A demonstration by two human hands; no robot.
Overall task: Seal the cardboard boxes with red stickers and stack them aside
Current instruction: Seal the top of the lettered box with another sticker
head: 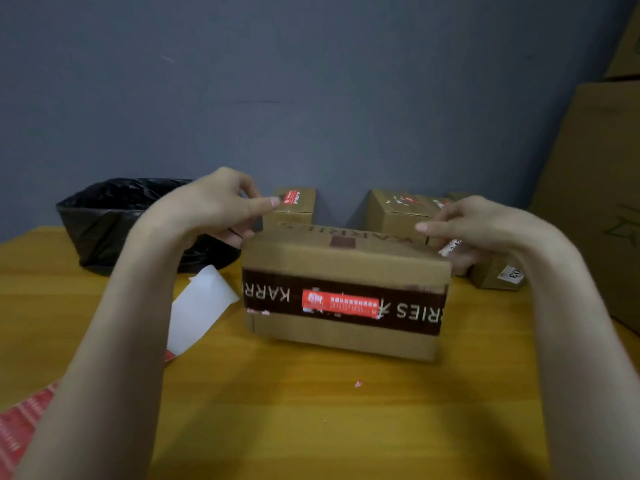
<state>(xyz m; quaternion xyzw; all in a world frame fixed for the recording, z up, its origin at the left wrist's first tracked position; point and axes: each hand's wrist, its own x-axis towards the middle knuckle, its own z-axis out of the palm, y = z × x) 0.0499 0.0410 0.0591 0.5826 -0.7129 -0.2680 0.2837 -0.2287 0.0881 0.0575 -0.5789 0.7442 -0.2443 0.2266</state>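
Cardboard box [346, 258] with dark printed band — red sticker [341, 304] flat across its near face

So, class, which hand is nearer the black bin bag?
Left. The left hand is beside the black bin bag, at the left end of the box; the right hand is at its right end.

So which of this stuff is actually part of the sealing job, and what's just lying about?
Job: front box with its red sticker, held by left hand and right hand; stickered boxes behind; red sticker sheet.
Lying about: black bin bag; white backing paper; big cartons; red scrap.
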